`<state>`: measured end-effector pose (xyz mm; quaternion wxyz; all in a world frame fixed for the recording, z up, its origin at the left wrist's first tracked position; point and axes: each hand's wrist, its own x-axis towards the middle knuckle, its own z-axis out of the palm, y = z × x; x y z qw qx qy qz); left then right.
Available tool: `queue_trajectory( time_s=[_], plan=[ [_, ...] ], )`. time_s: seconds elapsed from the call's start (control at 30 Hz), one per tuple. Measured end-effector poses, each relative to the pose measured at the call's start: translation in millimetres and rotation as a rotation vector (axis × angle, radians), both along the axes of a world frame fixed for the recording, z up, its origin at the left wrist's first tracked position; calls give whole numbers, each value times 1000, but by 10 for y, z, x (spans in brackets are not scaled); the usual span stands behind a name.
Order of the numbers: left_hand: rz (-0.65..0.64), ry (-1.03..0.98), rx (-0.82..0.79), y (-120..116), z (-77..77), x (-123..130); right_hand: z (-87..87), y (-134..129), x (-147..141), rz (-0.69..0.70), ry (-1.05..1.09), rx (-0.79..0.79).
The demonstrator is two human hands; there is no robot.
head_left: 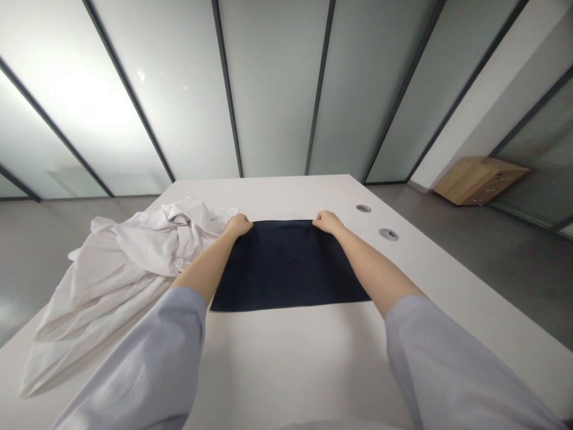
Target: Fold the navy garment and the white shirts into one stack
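White counter (290,358) underlies the navy cloth (290,263); my left fingers (248,226) and right fingers (319,222) pinch its far corners. Frosted panels (273,89) stand at twelve o'clock, a wooden cabinet (465,179) at two.

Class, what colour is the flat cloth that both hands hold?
The cloth is plain dark navy, nearly black; the head view shows it.

There are two hands (239,225) and two pale sleeves (147,358) — also one dark cloth (289,266), one heap of white fabric (143,251), one tabletop (290,364), two round grommets (388,234) — and one wooden cabinet (478,179).
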<state>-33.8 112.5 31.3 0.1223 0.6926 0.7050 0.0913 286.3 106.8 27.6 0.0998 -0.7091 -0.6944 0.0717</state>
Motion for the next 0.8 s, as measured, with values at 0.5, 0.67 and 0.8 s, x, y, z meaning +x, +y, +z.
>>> queue_trajectory(
  time_s=[0.5, 0.67, 0.8],
  plan=[
    [-301, 159, 233, -542, -211, 559, -243, -312, -271, 97, -37, 177],
    [-244, 192, 38, -633, -406, 447, -408, -531, -65, 23, -132, -30],
    [-64, 213, 35, -608, -407, 283, -481, -525, 225, -80, -127, -110]
  ],
)
